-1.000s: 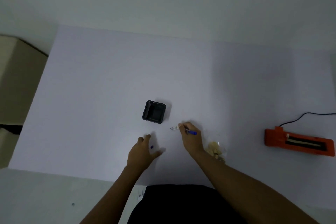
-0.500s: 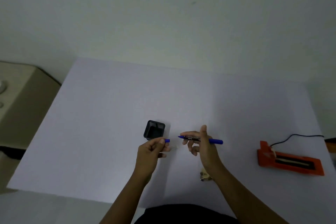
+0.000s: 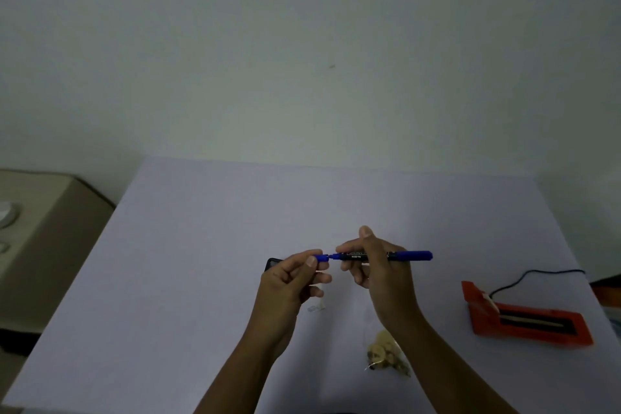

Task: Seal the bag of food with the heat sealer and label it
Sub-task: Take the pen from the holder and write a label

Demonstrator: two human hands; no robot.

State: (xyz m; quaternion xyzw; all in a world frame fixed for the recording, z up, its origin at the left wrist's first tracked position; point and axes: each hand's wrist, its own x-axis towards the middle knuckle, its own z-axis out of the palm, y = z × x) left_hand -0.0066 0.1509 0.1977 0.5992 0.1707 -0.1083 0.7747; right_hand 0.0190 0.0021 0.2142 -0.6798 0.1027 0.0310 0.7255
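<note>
My right hand (image 3: pixel 376 265) holds a blue and black marker (image 3: pixel 415 255) level above the table, its tip pointing left. My left hand (image 3: pixel 289 282) pinches the marker's blue cap (image 3: pixel 322 258), which sits just off the tip. A clear bag of pale food pieces (image 3: pixel 386 355) lies on the table under my right forearm. The orange heat sealer (image 3: pixel 524 316) with a black cord lies at the right of the table. A small clear label piece (image 3: pixel 316 307) lies on the table below my hands.
A black square tray (image 3: pixel 273 262) shows partly behind my left hand. The white table (image 3: pixel 188 245) ends at a pale wall behind. A beige cabinet (image 3: pixel 47 239) stands to the left of the table.
Both hands rose from the table with the marker and cap. The cap and the marker tip came closer together. The camera tilted up, showing more wall.
</note>
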